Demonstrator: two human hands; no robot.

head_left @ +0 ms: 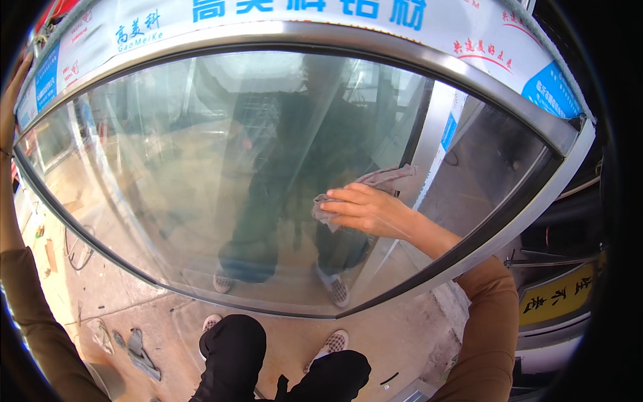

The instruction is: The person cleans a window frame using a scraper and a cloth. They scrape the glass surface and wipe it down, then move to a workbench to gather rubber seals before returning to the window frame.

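Note:
A large glass pane (201, 167) in a metal frame (281, 33) stands upright in front of me and mirrors my body. My right hand (368, 211) presses a crumpled grey-brown cloth (388, 177) against the glass, right of its middle. The fingers lie over the cloth, and part of it sticks out above the hand. At the far left rim, my left hand (19, 80) grips the side edge of the frame; its fingers show only in part.
Printed protective film (375, 17) covers the upper frame. Several grey rags (140, 355) lie on the concrete floor (174, 335) at lower left, near a bucket-like container (107, 378). A yellow sign with dark characters (559, 295) is at right. My checkered shoes (335, 342) stand below the pane.

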